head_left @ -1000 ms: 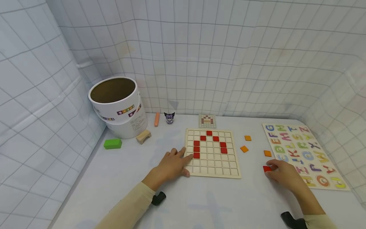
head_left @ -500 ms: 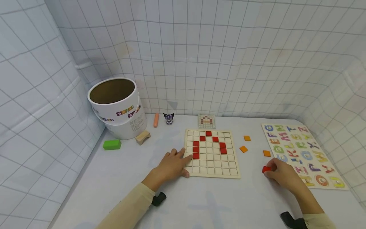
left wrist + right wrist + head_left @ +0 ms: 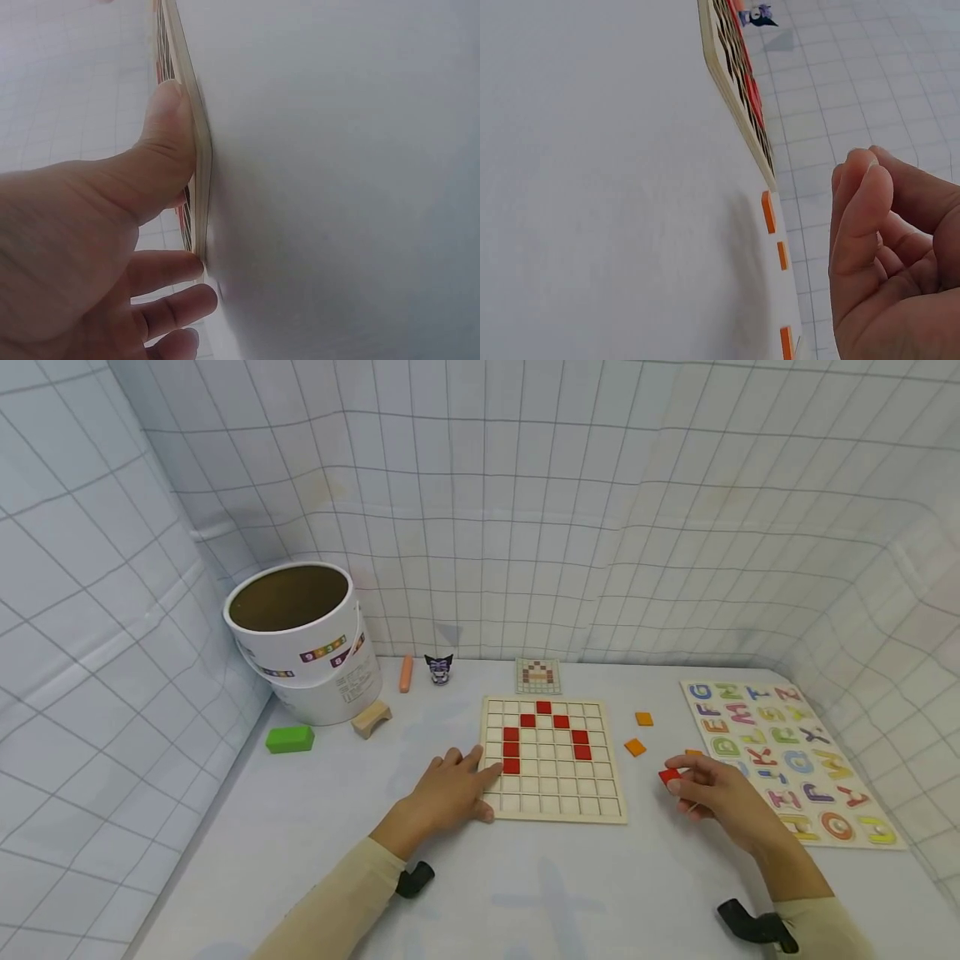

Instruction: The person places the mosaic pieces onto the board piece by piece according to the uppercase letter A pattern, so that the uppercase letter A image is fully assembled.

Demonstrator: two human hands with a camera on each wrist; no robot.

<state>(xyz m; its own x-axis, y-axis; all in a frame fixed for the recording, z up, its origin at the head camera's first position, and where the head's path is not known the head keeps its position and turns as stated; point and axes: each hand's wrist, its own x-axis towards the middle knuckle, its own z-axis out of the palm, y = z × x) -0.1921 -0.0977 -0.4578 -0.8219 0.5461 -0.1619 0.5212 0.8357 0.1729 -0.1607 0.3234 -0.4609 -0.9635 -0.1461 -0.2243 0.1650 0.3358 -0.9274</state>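
Observation:
A wooden grid board [image 3: 570, 795] lies mid-table with several red tiles forming an arch. My left hand [image 3: 484, 782] rests flat against the board's left edge, fingers straight; in the left wrist view the thumb [image 3: 169, 127] presses the board's rim [image 3: 196, 161]. My right hand [image 3: 675, 783] hovers right of the board and pinches a small red tile [image 3: 668, 775]. Loose orange tiles [image 3: 635, 747] lie between board and hand. In the right wrist view the fingers [image 3: 864, 214] are curled and the red tile is hidden.
An alphabet puzzle [image 3: 780, 760] lies at the right. At the left back stand a white tub [image 3: 300, 635], a green block [image 3: 290, 739], a wooden arch block [image 3: 372, 718], an orange stick [image 3: 406, 673] and a small figure [image 3: 438, 668]. A pattern card [image 3: 537, 676] lies behind the board.
My right hand has lifted the red tile off the table and carried it left, toward the board. The left hand has stayed on the board's edge.

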